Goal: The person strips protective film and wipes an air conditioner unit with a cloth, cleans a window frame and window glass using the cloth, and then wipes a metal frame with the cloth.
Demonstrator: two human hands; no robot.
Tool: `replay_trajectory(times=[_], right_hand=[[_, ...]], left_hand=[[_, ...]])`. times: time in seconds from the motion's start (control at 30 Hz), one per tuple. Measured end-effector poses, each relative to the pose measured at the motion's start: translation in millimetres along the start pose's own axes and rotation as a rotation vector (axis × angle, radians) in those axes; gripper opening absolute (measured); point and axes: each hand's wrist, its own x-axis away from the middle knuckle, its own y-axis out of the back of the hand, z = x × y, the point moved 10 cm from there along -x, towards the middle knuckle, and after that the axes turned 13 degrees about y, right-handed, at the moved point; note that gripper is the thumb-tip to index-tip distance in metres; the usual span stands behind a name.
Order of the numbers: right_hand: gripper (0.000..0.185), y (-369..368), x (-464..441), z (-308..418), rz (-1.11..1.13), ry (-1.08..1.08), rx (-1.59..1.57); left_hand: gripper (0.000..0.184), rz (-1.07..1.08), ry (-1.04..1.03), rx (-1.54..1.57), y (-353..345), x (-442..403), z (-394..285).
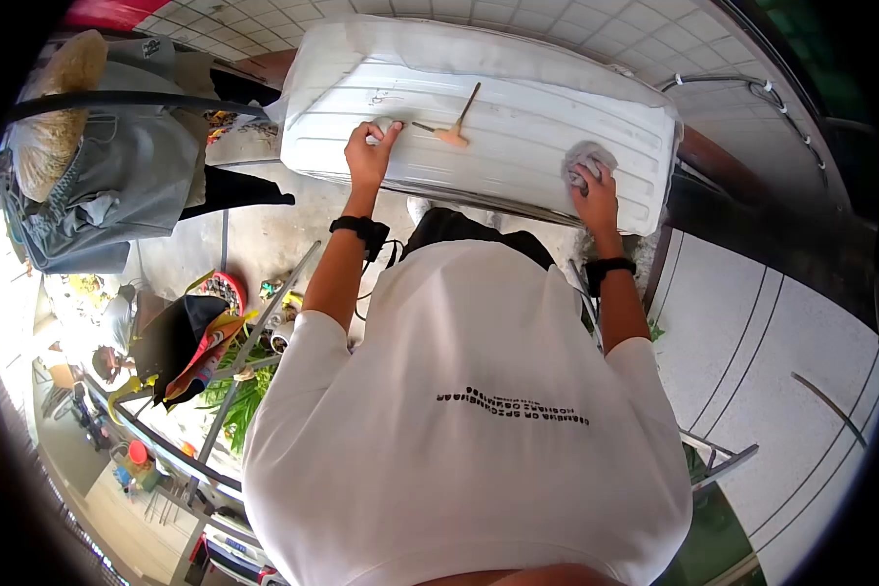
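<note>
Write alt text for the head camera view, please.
A person's right hand holds a grey wad on a white ridged panel, while the left hand pinches a small pale item. Between the hands, a tool lies on the panel.

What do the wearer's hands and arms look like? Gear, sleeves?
Left hand and right hand bare, no gloves. Black left wristband, black right wristband; thin black cord beside the left one, attachment unclear. Short, loose white sleeves, no visible markings.
</note>
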Motion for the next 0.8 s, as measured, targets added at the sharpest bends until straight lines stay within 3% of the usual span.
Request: replay_trajectory(times=[0.07, 0.1, 0.2, 0.3, 0.37, 0.5, 0.6, 0.7, 0.73, 0.8], right_hand=[[0.043, 6, 16, -12, -0.004, -0.084, 0.025], [0.042, -21, -75, -10, -0.124, -0.141, -0.019], [0.040, -2, -41, -13, 0.011, -0.463, -0.011], [0.044, -44, -79, 41, 0.133, -0.304, -0.148], [0.047, -65, -96, 91, 0.131, -0.198, -0.250], [0.050, -92, -107, 142, 0.118, -0.228, -0.264], [0.049, -80, -100, 143, 0.137, -0.188, -0.258], [0.051, -71, -90, 123, 0.164, -0.182, -0.073], [0.039, -47, -88, 132, -0.013, -0.097, 0.172], [0.034, -65, -93, 115, 0.155, -0.039, 0.223]], left_hand=[[0.047, 0.022, 0.021, -0.069, 1, 8, 2], [0.048, -0.013, -0.146, -0.047, 10, -70, -52], [0.049, 0.182, -0.168, -0.078, -30, -30, -32], [0.046, 0.041, -0.352, -0.034, -26, -33, -41], [0.043, 0.081, -0.298, -0.090, -27, -41, -42], [0.045, 0.117, -0.320, -0.137, -32, -49, -47], [0.042, 0.163, -0.479, -0.136, -40, -40, -59], [0.038, 0.217, -0.613, -0.190, -50, -22, -74], [0.035, 0.212, -0.648, -0.217, -53, -19, -75], [0.034, 0.214, -0.711, -0.254, -60, -13, -78]])
